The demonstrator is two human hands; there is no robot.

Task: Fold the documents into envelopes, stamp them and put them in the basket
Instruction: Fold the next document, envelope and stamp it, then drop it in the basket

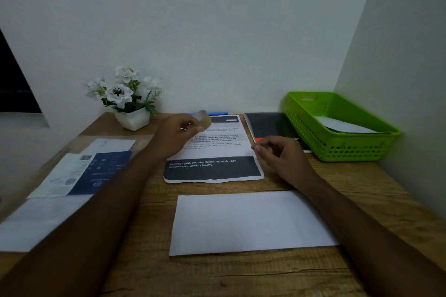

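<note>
Beyond the envelope (248,222), over the far end of the document (212,152), held a small brown stamp (204,120), blurred, pinched in the fingers (193,128) of the left hand (178,135). Set the right hand (282,154) beyond the envelope too, at the document's right edge, fingers curled, thumb and forefinger tips close together; could not tell whether pinching the sheet or nothing. Saw the envelope itself flat and blank on the counter (241,277), apart from both hands. Noted the basket (337,149) beyond and right of the envelope, with one white piece already inside. Left of the envelope, more papers (79,171).

Judged the step as bringing the stamp to the envelope. To do it well:
- Bring the stamp over the envelope, face down and level.
- Pin the envelope flat with the right hand near a corner.
- Press straight down once, firmly, without sliding.
- Lift off vertically to avoid a smear.

Worth checking first whether the document, lying unfolded beyond the envelope, belongs inside.
</note>
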